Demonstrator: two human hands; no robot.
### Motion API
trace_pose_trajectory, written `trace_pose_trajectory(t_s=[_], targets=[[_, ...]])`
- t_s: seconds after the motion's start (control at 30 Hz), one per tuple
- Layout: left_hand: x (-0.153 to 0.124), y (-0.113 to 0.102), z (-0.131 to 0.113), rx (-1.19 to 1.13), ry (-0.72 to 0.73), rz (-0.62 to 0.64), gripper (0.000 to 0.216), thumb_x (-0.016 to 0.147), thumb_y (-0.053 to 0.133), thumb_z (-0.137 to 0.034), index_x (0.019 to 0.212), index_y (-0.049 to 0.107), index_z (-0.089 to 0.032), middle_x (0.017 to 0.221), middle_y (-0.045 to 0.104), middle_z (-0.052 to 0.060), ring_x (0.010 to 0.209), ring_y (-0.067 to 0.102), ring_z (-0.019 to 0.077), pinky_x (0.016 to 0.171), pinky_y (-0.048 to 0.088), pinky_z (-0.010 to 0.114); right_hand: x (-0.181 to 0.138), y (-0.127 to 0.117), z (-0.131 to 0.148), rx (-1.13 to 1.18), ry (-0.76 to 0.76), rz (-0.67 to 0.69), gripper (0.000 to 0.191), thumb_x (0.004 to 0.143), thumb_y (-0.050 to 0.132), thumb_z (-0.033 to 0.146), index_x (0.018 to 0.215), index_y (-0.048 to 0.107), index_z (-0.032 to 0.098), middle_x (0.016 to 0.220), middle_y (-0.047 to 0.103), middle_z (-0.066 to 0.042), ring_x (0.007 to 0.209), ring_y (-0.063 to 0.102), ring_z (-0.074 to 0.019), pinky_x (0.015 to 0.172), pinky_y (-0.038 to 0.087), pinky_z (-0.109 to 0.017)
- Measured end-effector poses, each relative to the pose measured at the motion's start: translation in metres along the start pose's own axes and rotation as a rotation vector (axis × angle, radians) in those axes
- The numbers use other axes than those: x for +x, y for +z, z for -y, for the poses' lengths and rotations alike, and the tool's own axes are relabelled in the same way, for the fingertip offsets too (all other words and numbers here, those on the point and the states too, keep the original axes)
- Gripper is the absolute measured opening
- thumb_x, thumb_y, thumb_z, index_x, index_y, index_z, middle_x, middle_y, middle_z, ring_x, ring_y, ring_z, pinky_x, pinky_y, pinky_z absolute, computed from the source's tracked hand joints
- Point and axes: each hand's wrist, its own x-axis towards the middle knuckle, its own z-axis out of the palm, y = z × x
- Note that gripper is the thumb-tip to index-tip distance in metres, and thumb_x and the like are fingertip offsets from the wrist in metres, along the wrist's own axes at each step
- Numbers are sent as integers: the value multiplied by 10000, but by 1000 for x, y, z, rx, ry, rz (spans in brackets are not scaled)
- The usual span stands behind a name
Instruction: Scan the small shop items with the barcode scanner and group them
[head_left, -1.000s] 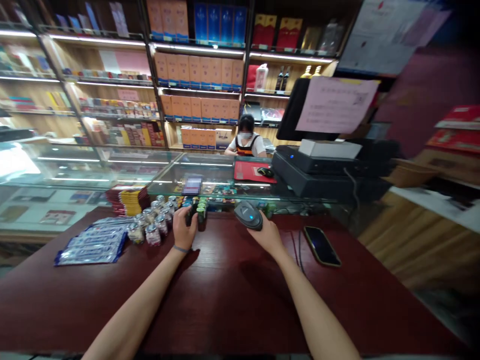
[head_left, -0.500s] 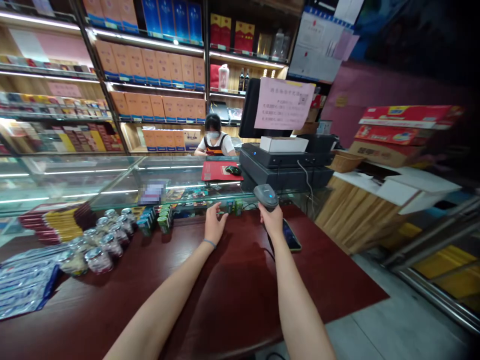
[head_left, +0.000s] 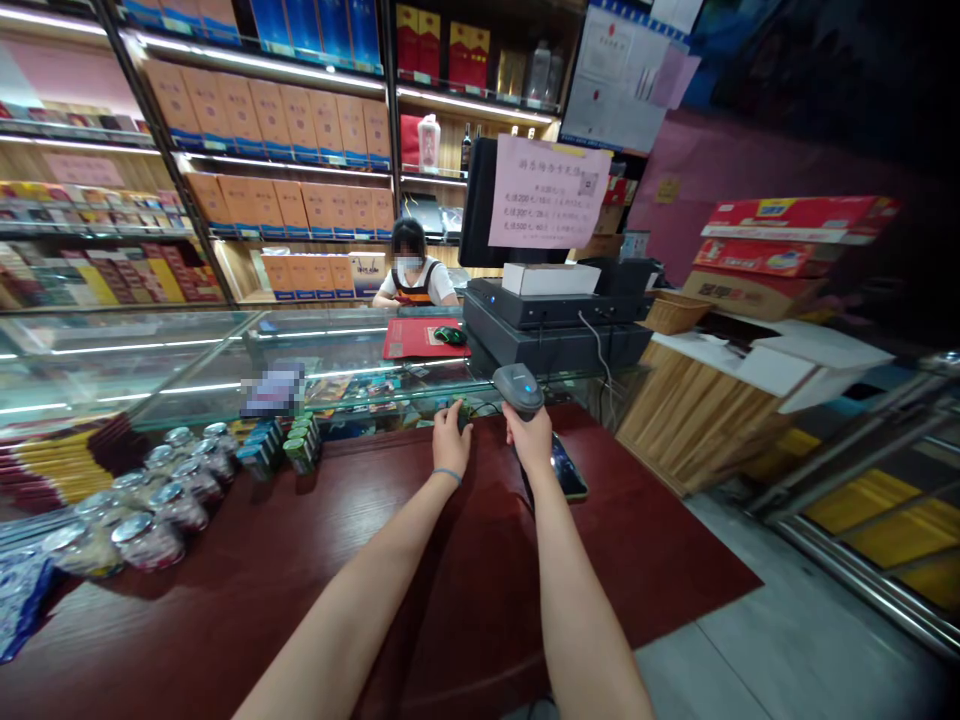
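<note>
My right hand (head_left: 531, 440) is wrapped round the handle of a grey barcode scanner (head_left: 517, 388), whose blue light is lit. Below that wrist a phone (head_left: 568, 472) lies on the dark red tabletop (head_left: 420, 560). At the front of the glass counter, my left hand (head_left: 452, 445) has its fingers and thumb closed about a small green tin (head_left: 464, 414), mostly covered by the hand. Farther left stand rows of similar green tins (head_left: 301, 443) and blue tins (head_left: 260, 448).
Lidded glass jars (head_left: 180, 505) and stacked packets (head_left: 67, 460) stand at left. Behind the glass counter (head_left: 337, 325) sits a person (head_left: 412, 275). A mouse (head_left: 450, 336) rests on a red mat (head_left: 409, 338) beside a monitor (head_left: 480, 205) and a cash drawer (head_left: 555, 335).
My left hand has moved right and closed about a small green tin. My right hand keeps the scanner over the phone. The whole view has shifted, with the surroundings sliding left.
</note>
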Motion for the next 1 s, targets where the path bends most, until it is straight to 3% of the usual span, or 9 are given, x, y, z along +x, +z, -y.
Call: trace_pose_trajectory(t_s=[0.3,0.47,0.6,0.83,1.0], targets=[[0,-3,-7,-64,1,-52,319,859,645,-127,1168,591,-186,1103,597,101,1041,594,241,983,482,442,-4,2,6,49,56,-33,338,790,657,568,860,582,246,479,595,41,410,611,-210,496,517,-308],[-8,-29,-14,-202,-26,-53,343,869,680,-207,1203,612,-178,1102,625,102,953,608,210,884,516,371,-10,4,12,25,42,-35,344,791,666,553,904,617,232,500,615,30,421,612,-215,517,501,-311],[-22,-82,-14,-278,-53,-38,375,874,690,-273,1237,633,-201,1056,651,73,896,605,184,854,519,333,-17,11,19,15,13,8,393,776,679,532,997,649,208,658,719,-43,541,675,-251,567,507,-328],[-53,-220,15,-290,-102,11,435,870,688,-351,1290,655,-244,1116,688,64,970,639,190,885,527,332,-37,39,36,-238,-141,168,477,816,647,500,1194,648,209,869,774,-103,775,741,-313,652,501,-348],[-71,-306,40,-285,-244,5,496,871,690,-405,1340,648,-249,1028,694,44,853,635,158,753,531,270,-64,63,61,-415,-280,278,469,827,637,436,1235,595,209,915,780,-120,887,750,-358,674,476,-345]])
